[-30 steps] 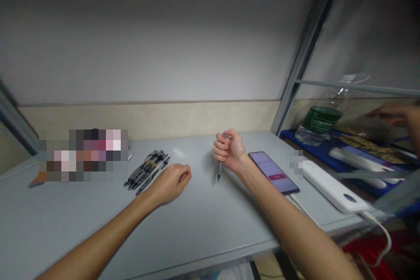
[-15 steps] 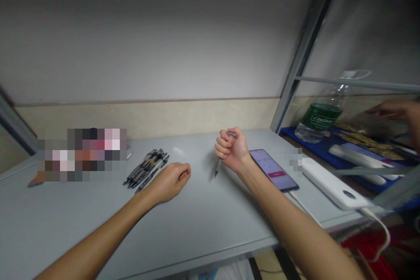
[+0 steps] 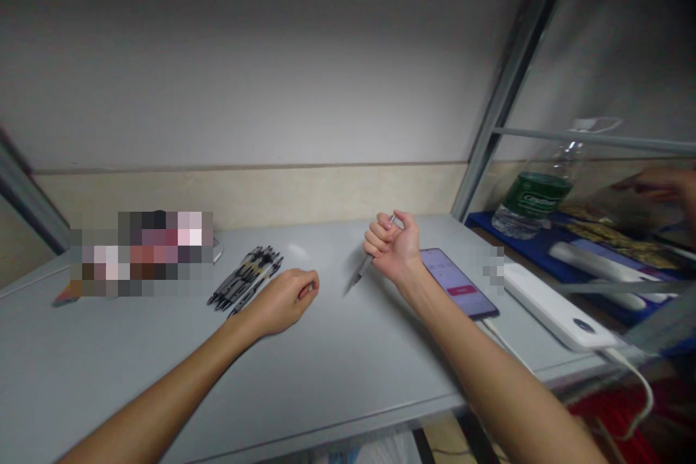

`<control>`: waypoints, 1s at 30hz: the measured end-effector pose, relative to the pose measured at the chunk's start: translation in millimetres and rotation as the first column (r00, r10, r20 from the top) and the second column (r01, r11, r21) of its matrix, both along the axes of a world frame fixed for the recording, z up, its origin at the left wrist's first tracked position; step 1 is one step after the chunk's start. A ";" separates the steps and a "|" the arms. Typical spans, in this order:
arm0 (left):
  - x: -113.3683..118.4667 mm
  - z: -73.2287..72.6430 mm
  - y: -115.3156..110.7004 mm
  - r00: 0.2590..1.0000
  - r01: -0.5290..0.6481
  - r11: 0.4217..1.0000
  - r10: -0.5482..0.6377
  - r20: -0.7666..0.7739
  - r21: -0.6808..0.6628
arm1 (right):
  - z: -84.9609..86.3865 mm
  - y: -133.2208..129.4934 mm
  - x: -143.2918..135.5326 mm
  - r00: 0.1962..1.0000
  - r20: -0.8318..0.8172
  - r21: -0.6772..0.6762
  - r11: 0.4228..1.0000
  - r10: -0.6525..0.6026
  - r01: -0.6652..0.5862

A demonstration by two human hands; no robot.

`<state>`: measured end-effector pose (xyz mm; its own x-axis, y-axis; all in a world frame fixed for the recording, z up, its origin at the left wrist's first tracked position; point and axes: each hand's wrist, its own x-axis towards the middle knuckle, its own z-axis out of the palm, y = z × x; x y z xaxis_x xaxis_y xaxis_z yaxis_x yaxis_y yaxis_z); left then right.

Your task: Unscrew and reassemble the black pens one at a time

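Observation:
My right hand (image 3: 392,246) is closed around a pen (image 3: 363,270), palm turned up and held a little above the grey table (image 3: 348,370). The pen's tip points down and to the left, and its other end shows by the thumb. Curled and resting on the table, my left hand (image 3: 288,301) has its fingers bent inward; whether they hold anything is hidden. Just left of that hand lies a bundle of several pens (image 3: 244,279), partly behind the wrist.
A phone (image 3: 460,284) with its screen lit lies beside my right forearm. Right of it is a white power bank (image 3: 560,308) with a cable. A bottle (image 3: 536,199) and another person's hand (image 3: 660,183) are beyond the frame post. Blurred items (image 3: 144,254) sit at left.
My right hand has shifted slightly right, and the pen in it now slants more to the left. My left hand holds the same curled pose. The view has moved a little.

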<state>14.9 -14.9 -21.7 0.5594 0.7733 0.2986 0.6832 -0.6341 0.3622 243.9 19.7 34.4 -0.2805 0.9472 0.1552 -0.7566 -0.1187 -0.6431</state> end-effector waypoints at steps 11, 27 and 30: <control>-0.7 1.0 -0.5 1.000 0.010 1.000 -0.010 0.015 -0.005 | -0.7 1.4 1.4 0.999 -0.008 -0.006 0.999 0.039 -0.039; -1.4 0.0 0.9 1.000 0.010 1.000 -0.010 -0.013 -0.015 | 2.8 2.1 -1.0 0.989 0.059 -0.067 0.989 0.134 -0.130; -1.7 -0.8 1.7 1.000 0.009 1.000 -0.009 -0.024 -0.022 | 2.4 3.6 -4.6 0.971 0.208 -0.065 0.992 0.120 -0.109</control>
